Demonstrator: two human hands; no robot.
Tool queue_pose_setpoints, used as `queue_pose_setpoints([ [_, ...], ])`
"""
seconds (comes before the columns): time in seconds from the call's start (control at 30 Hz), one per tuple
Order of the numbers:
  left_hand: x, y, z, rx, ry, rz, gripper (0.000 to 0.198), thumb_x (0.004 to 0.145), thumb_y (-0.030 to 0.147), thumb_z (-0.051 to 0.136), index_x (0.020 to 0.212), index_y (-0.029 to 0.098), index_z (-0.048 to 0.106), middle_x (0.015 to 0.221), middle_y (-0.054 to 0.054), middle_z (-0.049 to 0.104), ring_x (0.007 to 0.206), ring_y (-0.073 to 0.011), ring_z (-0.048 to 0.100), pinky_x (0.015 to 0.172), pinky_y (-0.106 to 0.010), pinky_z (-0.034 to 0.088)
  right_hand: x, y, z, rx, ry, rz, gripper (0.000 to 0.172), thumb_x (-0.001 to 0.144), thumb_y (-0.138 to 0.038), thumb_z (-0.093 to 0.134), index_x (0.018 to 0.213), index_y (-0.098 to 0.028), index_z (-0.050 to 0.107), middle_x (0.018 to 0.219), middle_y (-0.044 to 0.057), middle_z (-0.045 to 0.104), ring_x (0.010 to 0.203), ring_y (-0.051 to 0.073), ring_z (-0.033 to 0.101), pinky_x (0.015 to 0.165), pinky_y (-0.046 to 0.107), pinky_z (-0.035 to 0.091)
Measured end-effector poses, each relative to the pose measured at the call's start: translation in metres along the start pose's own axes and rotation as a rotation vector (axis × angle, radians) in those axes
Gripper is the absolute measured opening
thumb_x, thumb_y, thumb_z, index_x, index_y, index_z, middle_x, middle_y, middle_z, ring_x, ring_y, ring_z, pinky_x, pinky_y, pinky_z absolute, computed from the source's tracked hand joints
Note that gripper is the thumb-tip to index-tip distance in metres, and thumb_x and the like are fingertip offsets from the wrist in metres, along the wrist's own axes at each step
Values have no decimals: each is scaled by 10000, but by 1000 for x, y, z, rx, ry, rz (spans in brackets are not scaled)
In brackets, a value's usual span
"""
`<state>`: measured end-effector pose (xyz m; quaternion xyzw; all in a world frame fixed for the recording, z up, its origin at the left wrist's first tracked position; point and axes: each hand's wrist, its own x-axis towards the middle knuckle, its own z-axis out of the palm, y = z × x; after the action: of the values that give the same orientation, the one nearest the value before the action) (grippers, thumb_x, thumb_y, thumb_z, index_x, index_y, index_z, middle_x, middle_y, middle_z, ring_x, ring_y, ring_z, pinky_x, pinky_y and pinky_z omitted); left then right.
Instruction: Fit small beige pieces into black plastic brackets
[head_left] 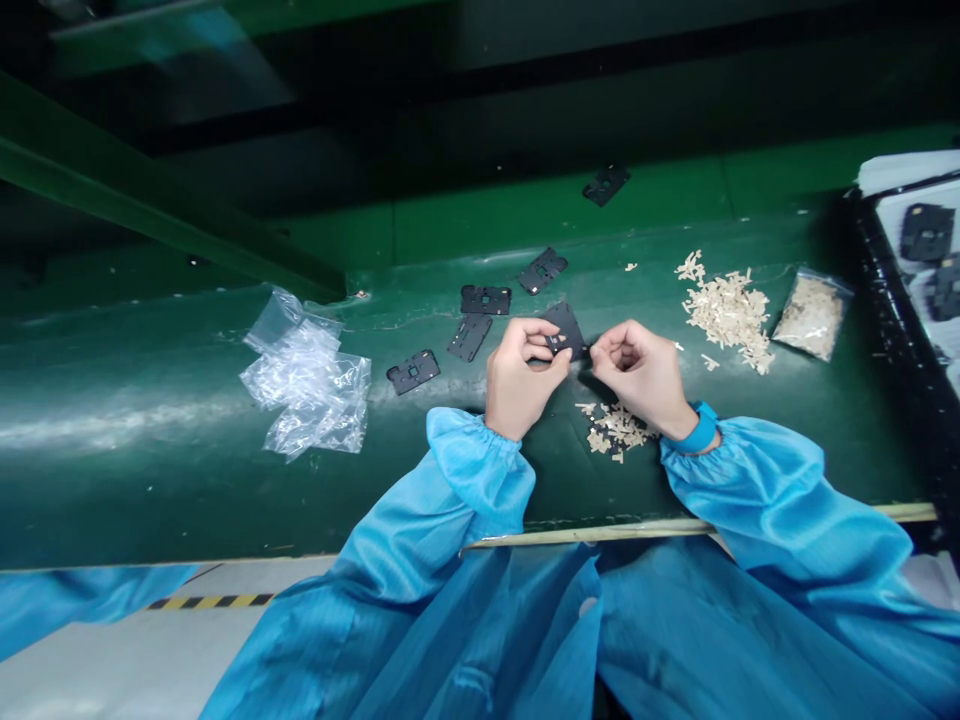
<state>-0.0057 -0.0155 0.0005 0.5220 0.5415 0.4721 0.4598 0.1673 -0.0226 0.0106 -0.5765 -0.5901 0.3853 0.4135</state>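
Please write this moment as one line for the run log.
left hand: holds black part | right hand: beside that part, hold unclear | left side: clear plastic bags, other black parts | right side: large beige pile, filled bag

Plastic bags [307, 380] block leftward reach, but nearer green bench [285, 510] lies open.

A thin, flat black plate [568, 322] with straight edges is held in the left hand [521, 375], gripped at its left and lower edges between thumb and fingers and partly covered by them. The plate is set at a slant, its far corners exposed. Small pale details are visible on its face beside the fingers. The lower right corner is located just beside the fingertips of the right hand [637, 375]; contact there cannot be confirmed.
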Motion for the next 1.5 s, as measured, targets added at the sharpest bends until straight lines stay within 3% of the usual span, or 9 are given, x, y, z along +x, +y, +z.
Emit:
queue_pose_setpoints([
  [0.43,0,1,1,10,0,6,296,768,139,754,1025,191,615,918,3,683,698,-57,672,625,-137,585,-1,6,1,-32,-34,-67,83,857,-251,680,811,-200,633,628,-28,586,524,98,471,502,240,379],
  [1.5,-1,-2,2,-46,-17,5,317,769,136,765,1035,207,608,940,8,682,722,-70,682,624,-154,600,2,1,1,6,-11,66,109,828,-267,701,793,-200,622,612,-34,584,518,100,479,512,250,388],
])
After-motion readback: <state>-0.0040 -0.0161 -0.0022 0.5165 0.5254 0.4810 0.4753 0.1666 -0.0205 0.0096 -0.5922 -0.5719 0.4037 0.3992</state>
